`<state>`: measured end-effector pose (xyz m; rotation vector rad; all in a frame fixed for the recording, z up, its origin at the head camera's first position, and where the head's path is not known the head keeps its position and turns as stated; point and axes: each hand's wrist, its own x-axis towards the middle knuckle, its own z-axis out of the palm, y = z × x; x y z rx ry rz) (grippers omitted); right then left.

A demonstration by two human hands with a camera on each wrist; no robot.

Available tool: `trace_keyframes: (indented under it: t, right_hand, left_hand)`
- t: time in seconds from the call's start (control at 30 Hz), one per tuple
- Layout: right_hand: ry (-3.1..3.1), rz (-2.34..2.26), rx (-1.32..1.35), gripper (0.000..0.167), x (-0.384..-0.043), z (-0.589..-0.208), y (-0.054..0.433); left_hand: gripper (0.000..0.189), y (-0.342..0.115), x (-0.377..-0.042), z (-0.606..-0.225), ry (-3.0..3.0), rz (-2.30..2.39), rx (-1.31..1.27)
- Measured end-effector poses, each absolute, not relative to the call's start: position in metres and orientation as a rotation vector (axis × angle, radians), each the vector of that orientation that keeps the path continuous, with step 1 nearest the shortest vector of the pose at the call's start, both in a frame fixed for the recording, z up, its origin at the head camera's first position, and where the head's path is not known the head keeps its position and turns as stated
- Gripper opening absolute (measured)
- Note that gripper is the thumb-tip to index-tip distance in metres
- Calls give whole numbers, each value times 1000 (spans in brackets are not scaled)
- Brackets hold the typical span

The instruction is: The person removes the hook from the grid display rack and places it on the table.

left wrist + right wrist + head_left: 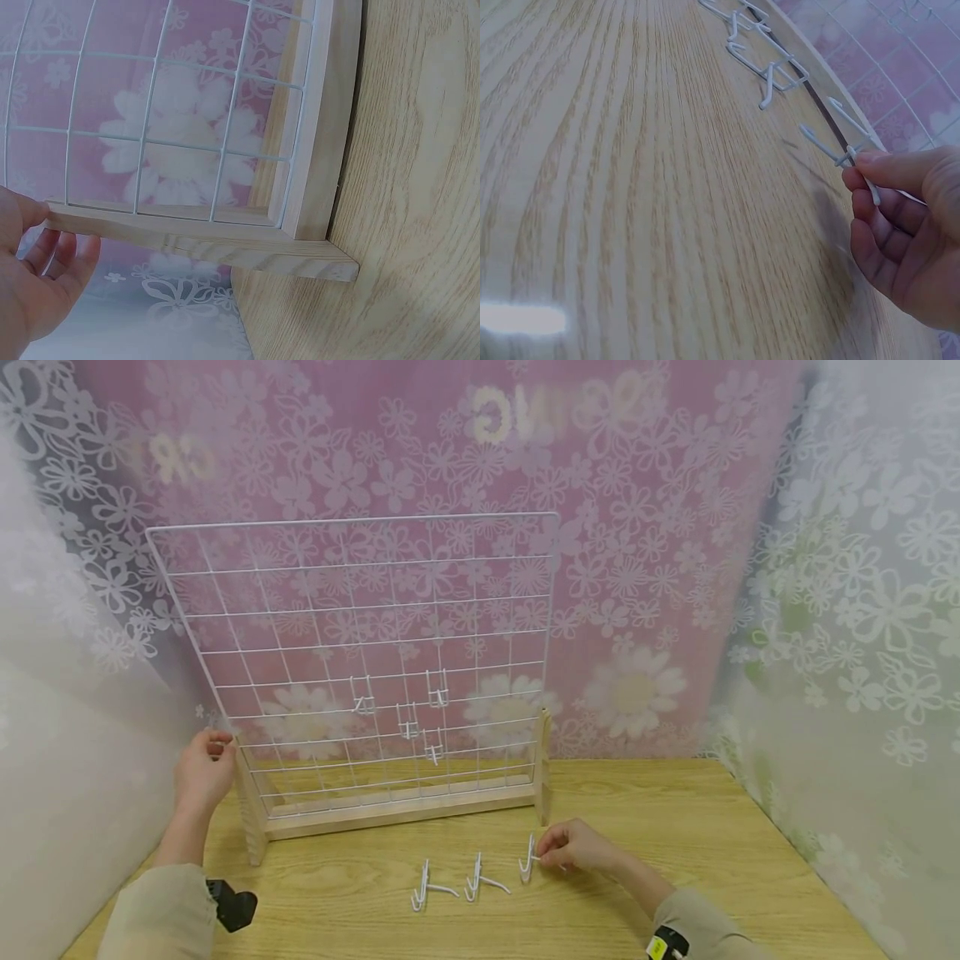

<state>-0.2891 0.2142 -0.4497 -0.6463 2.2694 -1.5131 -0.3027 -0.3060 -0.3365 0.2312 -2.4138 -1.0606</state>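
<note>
My right hand (pixel 579 847) pinches a white wire hook (pixel 528 862) by its prong between thumb and fingers. In the right wrist view, the hook (pixel 841 154) appears lifted off the tabletop, with the right hand (pixel 907 217) behind it. My left hand (pixel 206 768) holds the top of the left wooden post (pixel 251 810) of the stand. In the left wrist view, the left hand's thumb and fingertips (pixel 88 246) are on either side of the post's end. A white wire grid panel (pixel 322 647) stands upright in the wooden base (pixel 405 810).
Two more white hooks (pixel 424 887) lie side by side on the wooden table (pixel 637 793), left of the right hand. Several hooks (pixel 408 728) hang on the grid's lower middle. A flowered curtain (pixel 637 610) hangs behind, and pale sheets (pixel 885 693) flank both sides.
</note>
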Motion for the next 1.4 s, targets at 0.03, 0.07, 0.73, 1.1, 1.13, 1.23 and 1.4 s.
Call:
trace_keyframes:
  t: [0.03, 0.07, 0.73, 1.1, 1.13, 1.23, 1.4]
  right_hand:
    - [2266, -1511, -651, 13, -289, -450, 214]
    - [2260, -1512, -655, 13, -290, -451, 214]
    - [2305, -1459, -627, 10, -288, -457, 208]
    - [2346, -1439, -617, 6, -290, -459, 207]
    - [2348, -1439, -617, 6, -291, -459, 207]
    - [2338, -1451, -620, 8, -291, -459, 207]
    - [2323, -1481, -622, 11, -289, -459, 207]
  left_hand:
    - [28, -306, -302, -336, -2413, -1066, 234]
    - [28, -306, -302, -336, -2414, -1067, 233]
    - [27, -306, -301, -337, -2398, -1040, 217]
    - [28, -307, -302, -336, -2407, -1042, 209]
    - [27, -307, -302, -335, -2406, -1041, 206]
    - [26, -307, -302, -335, -2404, -1037, 203]
    - [26, -306, -302, -335, -2401, -1033, 205]
